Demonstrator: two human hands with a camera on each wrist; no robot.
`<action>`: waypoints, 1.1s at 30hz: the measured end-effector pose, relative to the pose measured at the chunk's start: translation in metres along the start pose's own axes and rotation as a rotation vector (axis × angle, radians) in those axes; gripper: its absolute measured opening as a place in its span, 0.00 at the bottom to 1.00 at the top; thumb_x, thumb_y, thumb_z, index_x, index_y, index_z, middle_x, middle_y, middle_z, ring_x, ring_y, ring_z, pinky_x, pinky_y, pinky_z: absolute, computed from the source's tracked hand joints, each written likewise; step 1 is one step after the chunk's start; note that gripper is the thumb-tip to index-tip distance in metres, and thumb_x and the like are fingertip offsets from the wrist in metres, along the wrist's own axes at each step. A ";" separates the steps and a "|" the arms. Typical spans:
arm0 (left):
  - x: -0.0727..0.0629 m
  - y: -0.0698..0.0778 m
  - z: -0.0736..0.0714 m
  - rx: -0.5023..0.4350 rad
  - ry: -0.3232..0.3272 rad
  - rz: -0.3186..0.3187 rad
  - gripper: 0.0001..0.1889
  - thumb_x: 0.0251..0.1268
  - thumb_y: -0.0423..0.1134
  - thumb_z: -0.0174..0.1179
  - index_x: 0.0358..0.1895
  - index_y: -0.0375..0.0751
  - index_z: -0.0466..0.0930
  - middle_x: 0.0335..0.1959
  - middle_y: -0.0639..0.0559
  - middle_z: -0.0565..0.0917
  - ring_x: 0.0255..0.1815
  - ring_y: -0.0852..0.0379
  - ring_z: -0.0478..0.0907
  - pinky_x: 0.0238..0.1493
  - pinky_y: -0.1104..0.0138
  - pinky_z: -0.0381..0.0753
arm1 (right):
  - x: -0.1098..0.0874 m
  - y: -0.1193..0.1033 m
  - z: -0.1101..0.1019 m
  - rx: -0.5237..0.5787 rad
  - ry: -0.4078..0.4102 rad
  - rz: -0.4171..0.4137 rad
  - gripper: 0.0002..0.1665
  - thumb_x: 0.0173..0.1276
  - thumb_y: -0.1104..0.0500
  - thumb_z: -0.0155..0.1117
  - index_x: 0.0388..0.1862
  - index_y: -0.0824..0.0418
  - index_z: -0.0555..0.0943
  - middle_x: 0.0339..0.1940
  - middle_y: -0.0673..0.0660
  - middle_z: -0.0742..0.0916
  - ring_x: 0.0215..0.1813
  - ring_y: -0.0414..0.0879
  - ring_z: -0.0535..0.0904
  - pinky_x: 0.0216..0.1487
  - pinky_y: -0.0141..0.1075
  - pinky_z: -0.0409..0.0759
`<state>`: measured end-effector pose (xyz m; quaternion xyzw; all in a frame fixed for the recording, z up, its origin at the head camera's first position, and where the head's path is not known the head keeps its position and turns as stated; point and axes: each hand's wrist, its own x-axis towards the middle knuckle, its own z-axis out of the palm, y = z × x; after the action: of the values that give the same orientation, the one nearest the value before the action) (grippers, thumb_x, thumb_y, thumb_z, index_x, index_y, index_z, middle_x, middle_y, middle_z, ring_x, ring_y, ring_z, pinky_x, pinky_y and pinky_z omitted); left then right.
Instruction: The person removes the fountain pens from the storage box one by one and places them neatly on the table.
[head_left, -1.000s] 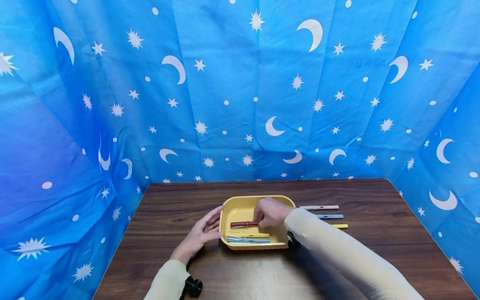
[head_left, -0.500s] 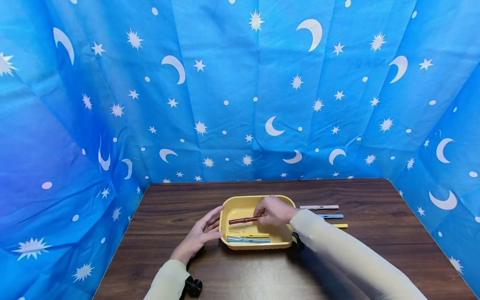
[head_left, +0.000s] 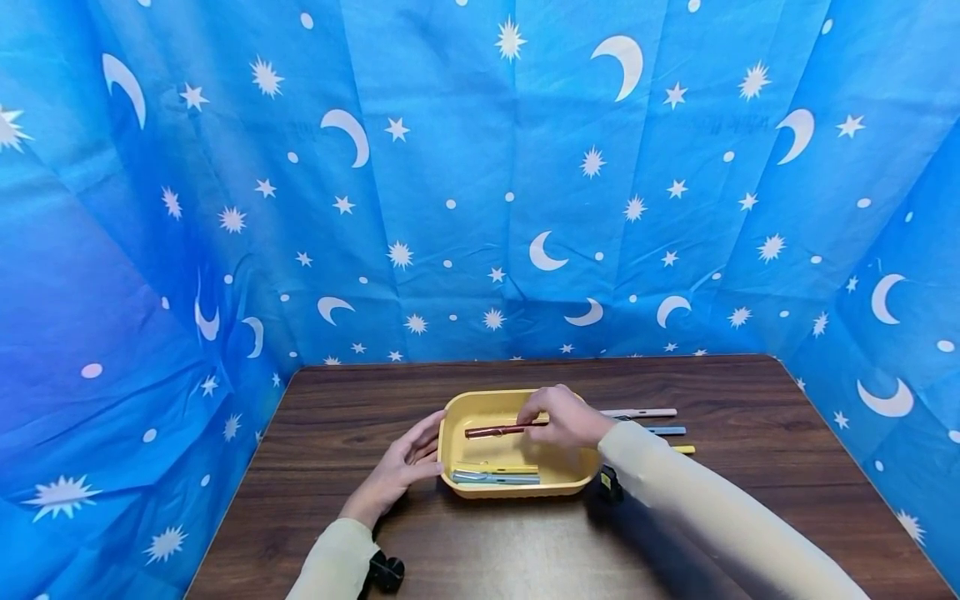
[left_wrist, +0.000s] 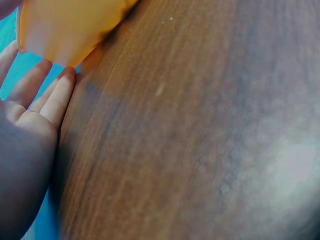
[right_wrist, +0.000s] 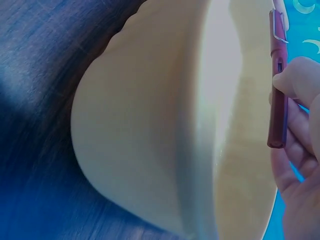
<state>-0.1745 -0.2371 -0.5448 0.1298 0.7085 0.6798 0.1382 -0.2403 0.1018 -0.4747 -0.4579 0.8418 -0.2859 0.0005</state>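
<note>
Between the thumb and fingers of my right hand (head_left: 566, 423) is a dark red pen (head_left: 491, 431), held over the yellow tray (head_left: 517, 492). The right wrist view shows this red pen (right_wrist: 278, 107) lengthwise, its clip at the far end, with the thumb pressing on the barrel. At the tray's left end rests my left hand (head_left: 396, 468), fingers extended along the outer wall. In the left wrist view, the fingertips of the left hand (left_wrist: 37, 117) touch the tray's outside (left_wrist: 70, 30). Inside the tray, along its near side, lie a yellow pen (head_left: 513, 469) and a light blue pen (head_left: 498, 479).
Right of the tray, several pens lie on the dark wooden table (head_left: 337, 417): a pale pink pen (head_left: 654, 412), a blue pen (head_left: 670, 431) and a yellow pen (head_left: 684, 450). My right forearm partly covers them. A blue star-and-moon cloth (head_left: 480, 208) stands behind and at both sides.
The right hand has lifted the red pen from the tray floor and moved it up and slightly right. My left hand stays at the tray's left end.
</note>
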 end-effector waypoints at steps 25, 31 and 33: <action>0.000 0.001 -0.003 0.004 -0.012 0.017 0.43 0.70 0.30 0.67 0.84 0.53 0.58 0.84 0.44 0.61 0.83 0.43 0.59 0.71 0.73 0.73 | -0.050 0.003 -0.036 0.049 0.157 0.157 0.09 0.66 0.65 0.74 0.43 0.54 0.92 0.39 0.45 0.90 0.43 0.43 0.83 0.42 0.38 0.85; -0.001 0.001 -0.001 0.005 -0.011 0.005 0.42 0.71 0.31 0.67 0.84 0.55 0.59 0.84 0.45 0.62 0.83 0.44 0.60 0.71 0.71 0.73 | -0.064 0.005 -0.049 0.033 0.198 0.185 0.10 0.66 0.66 0.74 0.44 0.53 0.93 0.39 0.45 0.90 0.43 0.42 0.82 0.42 0.36 0.84; -0.001 0.000 0.000 0.002 -0.016 0.008 0.42 0.71 0.30 0.67 0.84 0.54 0.59 0.84 0.44 0.61 0.83 0.43 0.60 0.72 0.71 0.72 | -0.070 0.006 -0.053 0.027 0.210 0.207 0.11 0.66 0.65 0.75 0.44 0.53 0.93 0.40 0.44 0.90 0.44 0.41 0.82 0.43 0.36 0.85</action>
<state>-0.1738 -0.2378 -0.5447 0.1383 0.7077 0.6783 0.1412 -0.2180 0.1835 -0.4514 -0.3363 0.8758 -0.3422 -0.0520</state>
